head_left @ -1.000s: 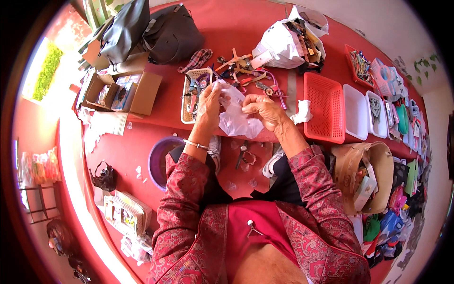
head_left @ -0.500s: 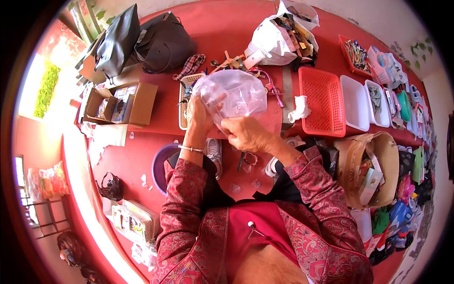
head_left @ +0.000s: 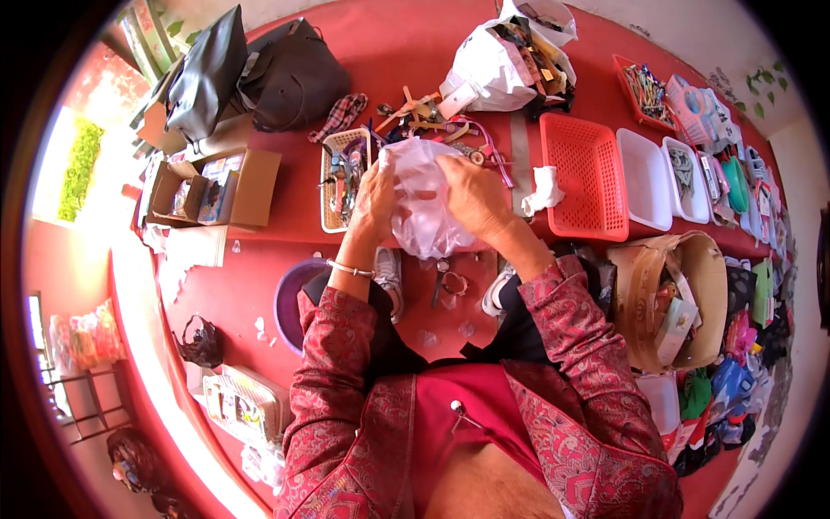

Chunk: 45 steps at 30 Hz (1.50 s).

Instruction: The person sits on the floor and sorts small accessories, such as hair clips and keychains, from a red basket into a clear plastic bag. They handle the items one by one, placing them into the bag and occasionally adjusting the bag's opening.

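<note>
A translucent white plastic bag [head_left: 422, 216] hangs between my two hands over the red ledge's front edge. My left hand [head_left: 373, 201] grips its upper left side, and my right hand [head_left: 475, 197] has closed fingers on its upper right side. The bag's handle openings show as darker slots; whether anything is inside I cannot tell. Beside my left hand stands a cream basket [head_left: 333, 221] of watches and straps. Beyond the bag lies a loose pile of watches and straps [head_left: 424, 112], partly covered by it.
A red basket [head_left: 584, 227] and white trays [head_left: 640, 177] stand to the right. Farther back is a stuffed white bag [head_left: 484, 73]. Dark handbags [head_left: 298, 82] and an open carton [head_left: 255, 190] occupy the left. Below are a purple basin [head_left: 288, 303] and a large cardboard box [head_left: 640, 294].
My right hand has moved up and to the right, to the bag's upper edge. The bag now hangs lower between both hands, uncovering more of the cream basket and the strap pile.
</note>
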### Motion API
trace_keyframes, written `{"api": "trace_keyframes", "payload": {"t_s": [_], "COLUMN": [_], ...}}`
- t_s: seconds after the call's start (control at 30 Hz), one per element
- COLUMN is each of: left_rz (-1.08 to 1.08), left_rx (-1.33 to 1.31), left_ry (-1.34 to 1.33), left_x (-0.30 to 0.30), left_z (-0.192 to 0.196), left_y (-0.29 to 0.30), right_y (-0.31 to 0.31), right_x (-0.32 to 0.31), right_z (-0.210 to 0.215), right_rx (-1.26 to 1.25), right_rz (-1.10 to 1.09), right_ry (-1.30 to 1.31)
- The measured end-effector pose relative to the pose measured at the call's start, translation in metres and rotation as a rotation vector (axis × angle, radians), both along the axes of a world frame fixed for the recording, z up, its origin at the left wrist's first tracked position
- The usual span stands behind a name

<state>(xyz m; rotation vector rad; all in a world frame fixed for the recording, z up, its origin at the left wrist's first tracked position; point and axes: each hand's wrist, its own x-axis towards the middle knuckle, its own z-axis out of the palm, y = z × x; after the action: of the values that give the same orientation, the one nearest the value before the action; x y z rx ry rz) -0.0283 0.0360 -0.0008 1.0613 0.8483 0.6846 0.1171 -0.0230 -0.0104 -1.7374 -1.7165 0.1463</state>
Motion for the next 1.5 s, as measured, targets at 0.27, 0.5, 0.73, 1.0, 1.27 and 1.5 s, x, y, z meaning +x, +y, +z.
{"api": "trace_keyframes", "payload": {"t_s": [0.27,0.5,0.73,1.0,1.27,1.5], "left_rz": [-0.064,0.367,0.161,0.384,0.365,0.000], "left_rx": [0.729,1.058,0.670,0.881,0.767,0.973], "left_ry": [0.539,0.799,0.753,0.750,0.686,0.774], "left_x": [-0.008,-0.022,-0.029,-0.031,-0.034,-0.019], "left_z": [-0.009,-0.026,0.006,-0.008,-0.014,-0.011], "left_y": [0.005,0.021,0.017,0.020,0.026,0.011], "right_y": [0.004,-0.003,-0.007,-0.002,-0.005,0.002], "right_x": [0.056,0.067,0.071,0.083,0.077,0.071], "right_z": [0.010,0.019,0.015,0.017,0.004,0.012], "right_rx": [0.065,0.088,-0.137,-0.231,-0.249,-0.079], "right_rz": [-0.151,-0.165,-0.066,0.103,-0.102,0.035], "right_ry": [0.275,0.240,0.139,0.265,0.006,0.161]}}
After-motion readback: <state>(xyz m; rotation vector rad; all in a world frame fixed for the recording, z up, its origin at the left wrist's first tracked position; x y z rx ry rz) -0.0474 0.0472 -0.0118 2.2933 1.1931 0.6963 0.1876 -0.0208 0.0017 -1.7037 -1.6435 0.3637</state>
